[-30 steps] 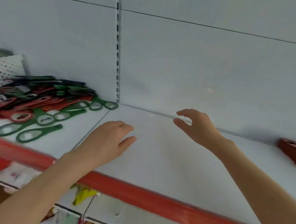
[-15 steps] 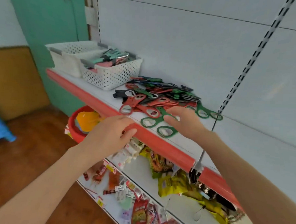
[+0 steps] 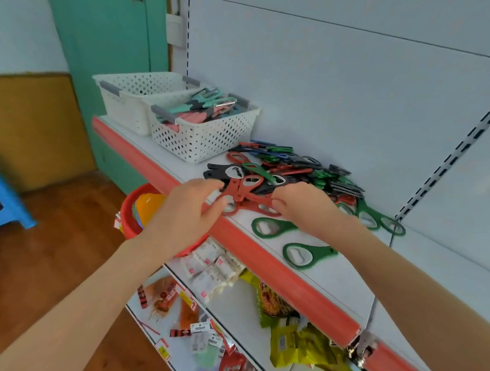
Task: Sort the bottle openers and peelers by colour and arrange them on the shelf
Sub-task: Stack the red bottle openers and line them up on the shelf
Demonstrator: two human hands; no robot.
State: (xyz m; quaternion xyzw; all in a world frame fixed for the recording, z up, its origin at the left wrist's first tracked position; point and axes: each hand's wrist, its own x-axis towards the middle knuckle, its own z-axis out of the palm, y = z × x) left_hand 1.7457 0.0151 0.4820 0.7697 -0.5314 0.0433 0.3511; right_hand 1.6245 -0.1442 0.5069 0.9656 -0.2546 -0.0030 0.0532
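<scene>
Both your hands have closed in on the heap of bottle openers (image 3: 281, 173) since a moment ago. Left of that heap, the peelers (image 3: 202, 109) sit in a white basket (image 3: 203, 143) on the shelf (image 3: 289, 284). Your left hand (image 3: 188, 210) curls around red openers (image 3: 246, 194) at the heap's front; your right hand (image 3: 305, 208) pinches their other ends. You're gathering reds; next, lift them clear of the green openers (image 3: 272, 228) just right.

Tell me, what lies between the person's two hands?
Red bottle openers, at the near edge of the pile, lie between the left hand and right hand in the head view.
</scene>
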